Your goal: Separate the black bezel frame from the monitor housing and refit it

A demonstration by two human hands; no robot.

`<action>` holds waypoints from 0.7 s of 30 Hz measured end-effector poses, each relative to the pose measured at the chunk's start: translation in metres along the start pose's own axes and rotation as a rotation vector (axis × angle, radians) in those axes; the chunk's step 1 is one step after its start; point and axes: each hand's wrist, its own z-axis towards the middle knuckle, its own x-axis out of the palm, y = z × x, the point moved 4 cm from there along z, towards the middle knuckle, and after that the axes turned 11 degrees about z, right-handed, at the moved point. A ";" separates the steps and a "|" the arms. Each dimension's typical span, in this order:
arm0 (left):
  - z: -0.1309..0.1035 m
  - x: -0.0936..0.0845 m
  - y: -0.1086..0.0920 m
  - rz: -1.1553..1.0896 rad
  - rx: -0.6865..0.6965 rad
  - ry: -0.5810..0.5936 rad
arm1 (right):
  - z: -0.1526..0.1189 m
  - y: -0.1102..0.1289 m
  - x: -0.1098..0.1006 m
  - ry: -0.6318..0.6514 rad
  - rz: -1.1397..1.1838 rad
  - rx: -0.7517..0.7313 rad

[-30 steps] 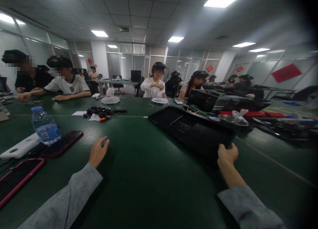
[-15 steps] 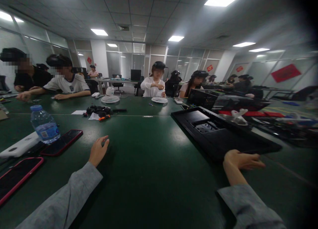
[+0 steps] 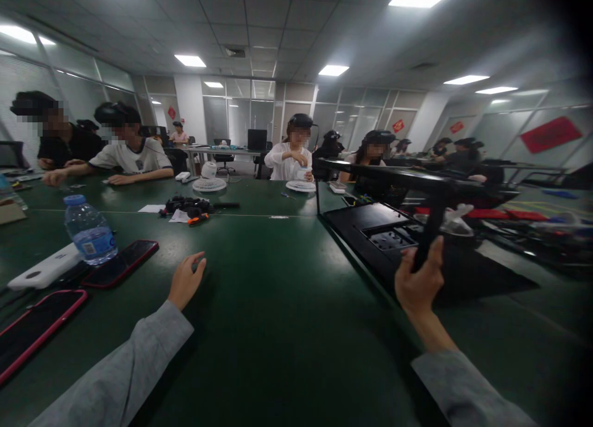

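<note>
My right hand [image 3: 419, 279] is closed around the near side of a thin black frame [image 3: 434, 214], perhaps a monitor bezel. This frame stands tilted up above a flat black panel [image 3: 482, 269] lying on the green table. A recess with small parts shows in the panel's middle. My left hand [image 3: 186, 280] rests on the table left of centre with nothing in it, its thumb apart from the loosely bent fingers. The nearest thing to it is a dark phone with a red edge [image 3: 123, 263].
Left of me are a water bottle [image 3: 90, 232], a white device [image 3: 46, 267] and a pink-edged phone [image 3: 37, 328]. Farther off lie black parts with an orange piece [image 3: 185, 209]. Across the table a person [image 3: 294, 152] handles a white fan part. Cluttered parts [image 3: 532, 235] lie far right.
My right hand has turned upward and lifted the black frame's near side off the panel, where it lay flat before. My left hand has stayed in place. The view has shifted slightly.
</note>
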 end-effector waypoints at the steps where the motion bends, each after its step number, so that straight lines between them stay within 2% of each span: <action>1: 0.000 0.000 0.000 -0.008 -0.009 0.002 | -0.004 0.006 0.007 0.045 0.021 -0.029; 5: 0.000 0.002 0.003 -0.093 -0.068 -0.002 | -0.016 0.028 0.020 0.101 0.142 -0.085; 9: -0.001 0.002 0.003 -0.178 -0.080 -0.075 | -0.014 0.043 0.015 -0.003 0.363 -0.089; 14: -0.005 -0.006 -0.006 -0.195 -0.037 -0.187 | -0.010 0.025 0.025 0.079 0.461 0.141; 17: -0.008 -0.009 -0.016 -0.168 0.027 -0.155 | -0.010 0.011 0.030 0.090 0.457 0.243; 21: -0.009 -0.010 -0.021 -0.131 0.057 -0.122 | -0.014 -0.002 0.041 0.181 0.389 0.267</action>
